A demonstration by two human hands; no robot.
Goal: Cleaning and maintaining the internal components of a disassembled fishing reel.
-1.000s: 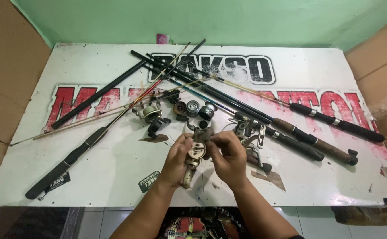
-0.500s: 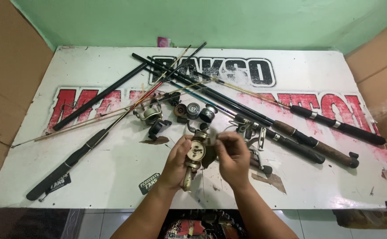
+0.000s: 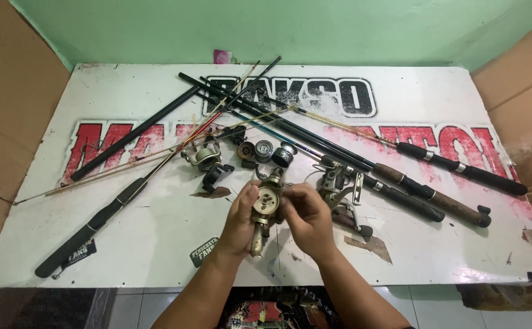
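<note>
Both hands up over the near edge of the counter point(image 3: 83, 244), a worn brass-coloured fishing reel point(image 3: 266, 204) between them. Left hand point(image 3: 239, 220) is wrapped round the reel's left side and foot stem, fingers closed on it. Right hand point(image 3: 307, 220) has its fingertips pinched on the reel's right side; what they grip there I cannot tell.

Handling, as I judge it: a metal body, stiff and rather heavy for its size, likely greasy (old gear usually is), with thin parts that could bend. Best held by the body and stem, as the left hand does now.

Around: a second spinning reel point(image 3: 339, 186) just right of the hands, another reel point(image 3: 202, 157) and loose spools point(image 3: 264, 151) beyond, several fishing rods point(image 3: 314, 137) fanned across the counter, one black-handled rod point(image 3: 101, 219) well left.
</note>
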